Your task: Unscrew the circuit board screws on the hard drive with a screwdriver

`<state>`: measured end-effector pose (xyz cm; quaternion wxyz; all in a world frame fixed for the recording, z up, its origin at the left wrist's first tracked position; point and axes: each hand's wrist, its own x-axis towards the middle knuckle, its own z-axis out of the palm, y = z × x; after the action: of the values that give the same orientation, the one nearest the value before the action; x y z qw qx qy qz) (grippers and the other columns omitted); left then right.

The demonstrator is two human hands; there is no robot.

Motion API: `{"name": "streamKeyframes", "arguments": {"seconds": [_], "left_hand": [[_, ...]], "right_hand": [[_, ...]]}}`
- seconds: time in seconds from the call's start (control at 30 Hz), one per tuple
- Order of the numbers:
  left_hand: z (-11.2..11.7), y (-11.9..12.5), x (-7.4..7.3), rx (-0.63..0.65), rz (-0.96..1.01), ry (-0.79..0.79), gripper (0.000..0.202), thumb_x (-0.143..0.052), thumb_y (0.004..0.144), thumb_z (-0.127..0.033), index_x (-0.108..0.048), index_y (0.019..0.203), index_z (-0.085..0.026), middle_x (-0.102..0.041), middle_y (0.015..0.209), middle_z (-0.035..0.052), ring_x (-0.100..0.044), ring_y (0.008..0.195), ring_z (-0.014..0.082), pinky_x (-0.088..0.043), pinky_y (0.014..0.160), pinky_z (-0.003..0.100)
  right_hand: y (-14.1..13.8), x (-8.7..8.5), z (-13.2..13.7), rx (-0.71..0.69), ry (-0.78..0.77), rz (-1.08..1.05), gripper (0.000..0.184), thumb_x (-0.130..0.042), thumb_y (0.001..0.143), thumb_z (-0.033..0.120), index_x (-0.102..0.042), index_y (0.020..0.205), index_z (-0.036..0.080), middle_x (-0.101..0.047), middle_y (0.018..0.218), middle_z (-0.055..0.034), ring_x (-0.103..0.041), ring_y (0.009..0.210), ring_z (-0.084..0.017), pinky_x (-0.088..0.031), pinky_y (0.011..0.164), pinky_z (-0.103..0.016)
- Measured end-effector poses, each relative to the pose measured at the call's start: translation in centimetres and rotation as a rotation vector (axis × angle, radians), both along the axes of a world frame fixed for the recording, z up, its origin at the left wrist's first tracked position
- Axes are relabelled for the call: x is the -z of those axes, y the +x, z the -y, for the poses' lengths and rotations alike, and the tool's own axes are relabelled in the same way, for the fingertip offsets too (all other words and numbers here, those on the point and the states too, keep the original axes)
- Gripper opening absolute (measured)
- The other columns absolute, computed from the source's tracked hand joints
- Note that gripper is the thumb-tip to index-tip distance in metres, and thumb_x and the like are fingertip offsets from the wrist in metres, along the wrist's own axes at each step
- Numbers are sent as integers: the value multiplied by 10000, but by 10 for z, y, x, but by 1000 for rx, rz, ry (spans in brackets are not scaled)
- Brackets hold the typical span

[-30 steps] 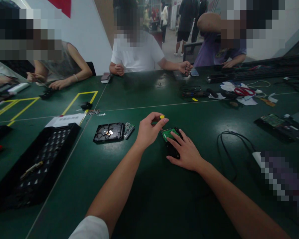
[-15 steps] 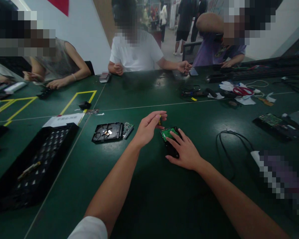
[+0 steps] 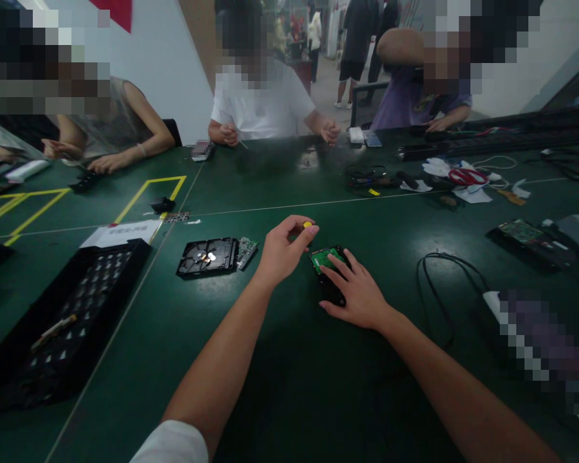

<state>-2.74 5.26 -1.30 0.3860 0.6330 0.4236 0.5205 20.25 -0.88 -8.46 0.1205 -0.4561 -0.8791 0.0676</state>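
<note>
My left hand (image 3: 287,247) is closed in a pinch on a small screwdriver (image 3: 307,225). Its round yellow top shows between thumb and fingers; the shaft is hidden. Just below that hand lies a black hard drive (image 3: 332,288) with a green circuit board (image 3: 319,257) facing up. Spread fingers of my right hand (image 3: 359,292) rest across this drive, touching the board, with the thumb by its near left edge. Farther left sits another black hard drive (image 3: 205,258), with a loose circuit board (image 3: 247,253) beside it.
At left is a long black tray (image 3: 103,276) with a thin piece inside, a paper label (image 3: 120,233) behind it. Right of my hands are a black cable (image 3: 422,270) and another drive (image 3: 525,241). Tools (image 3: 381,180) and gloves (image 3: 437,167) lie farther back. Several people sit opposite.
My left hand has turned and its fingers have curled in, so the screwdriver's yellow top now faces me. The right hand stays on the drive. Opposite, a person's hand has moved left.
</note>
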Motion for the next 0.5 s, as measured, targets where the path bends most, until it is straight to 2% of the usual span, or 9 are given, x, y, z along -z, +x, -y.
{"name": "streamKeyframes", "arguments": {"seconds": [0.1,0.17,0.3,0.4,0.5], "left_hand": [[-1,1,3,-60,-16,28,314,-796,890,-480,-668,953,-200,-674,908,32,-658,814,155,-584,584,222],[-2,3,5,-46,23,9,335,-804,881,-478,-627,939,-200,-665,909,33,-655,808,156,-580,574,226],[0,7,7,83,152,-42,337,-765,922,-462,-591,1056,-207,-681,936,35,-689,846,163,-589,616,234],[0,8,9,144,131,-29,330,-684,984,-487,-657,1166,-213,-674,937,39,-679,848,154,-563,616,218],[-2,7,11,188,164,-55,383,-533,1057,-527,-723,1180,-218,-672,944,58,-665,875,164,-564,630,232]], "right_hand": [[0,0,0,5,-3,1,827,-552,936,738,-448,1621,286,-330,1739,-87,-131,1617,-488,-341,1206,-694],[0,0,0,5,3,-5,825,-557,934,735,-441,1625,298,-340,1734,-86,-132,1616,-492,-344,1198,-705],[0,1,0,0,18,-13,823,-571,933,723,-433,1630,307,-347,1730,-88,-128,1617,-492,-328,1205,-708],[0,2,0,5,19,-11,828,-575,929,727,-440,1627,302,-344,1731,-89,-125,1617,-493,-330,1206,-704],[0,1,0,-2,16,-9,828,-575,926,728,-454,1620,292,-348,1729,-89,-126,1618,-489,-327,1213,-697]]}}
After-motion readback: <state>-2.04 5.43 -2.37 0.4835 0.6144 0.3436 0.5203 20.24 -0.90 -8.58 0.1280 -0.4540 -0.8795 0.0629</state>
